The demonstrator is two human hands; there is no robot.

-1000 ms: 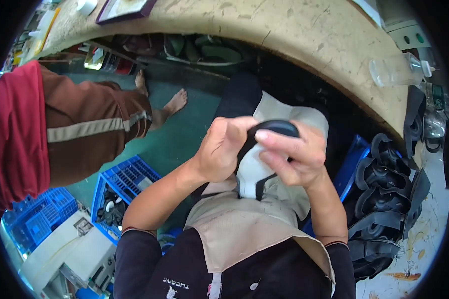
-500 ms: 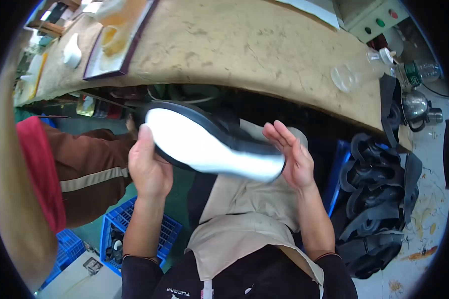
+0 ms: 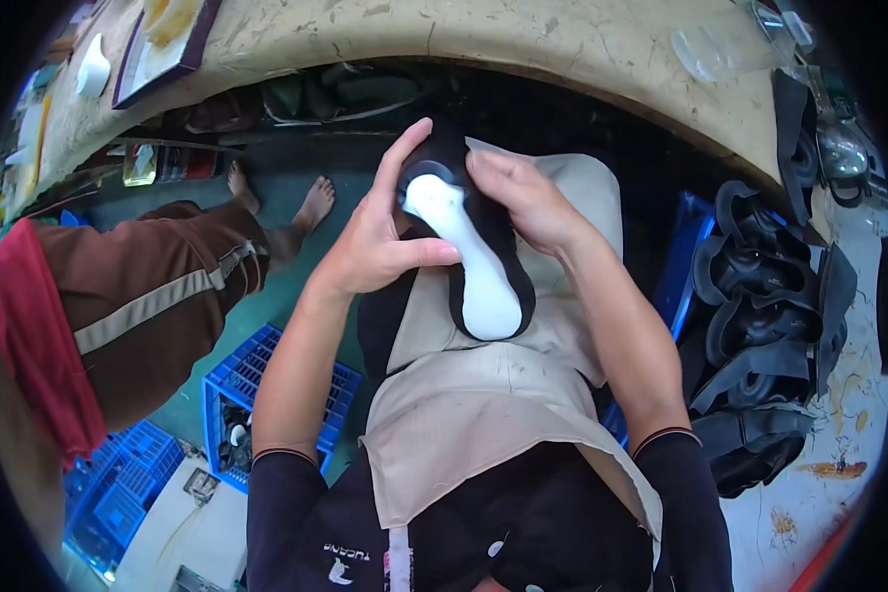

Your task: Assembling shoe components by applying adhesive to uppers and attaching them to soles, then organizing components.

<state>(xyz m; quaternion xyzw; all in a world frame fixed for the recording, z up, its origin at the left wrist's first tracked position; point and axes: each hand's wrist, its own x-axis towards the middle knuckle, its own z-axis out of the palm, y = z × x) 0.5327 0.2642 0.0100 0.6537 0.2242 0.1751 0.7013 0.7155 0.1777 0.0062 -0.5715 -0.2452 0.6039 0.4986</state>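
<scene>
Over my lap I hold a black shoe upper (image 3: 523, 281) with a white sole-shaped bottom (image 3: 479, 271) facing up. Its wider rounded end points toward me, and the far end lies between my hands. My left hand (image 3: 375, 222) is closed round the far left side, thumb resting on the white bottom, index finger reaching past the end. On the far right side my right hand (image 3: 528, 197) grips the black upper; its fingertips are partly hidden behind it. A beige apron (image 3: 444, 424) covers my lap beneath the shoe.
A worn workbench (image 3: 562, 59) spans the far side, with a clear bottle (image 3: 725, 49) and a purple-edged tray (image 3: 133, 84). Several black shoe uppers (image 3: 760, 306) stack at my right. Blue crates (image 3: 222, 380) stand at lower left, near another person's brown-trousered leg (image 3: 158, 281).
The shoe has turned from lying crosswise to pointing away from me, its wider end now nearest. My right hand has moved from beside it, fingers extended, to gripping its far end.
</scene>
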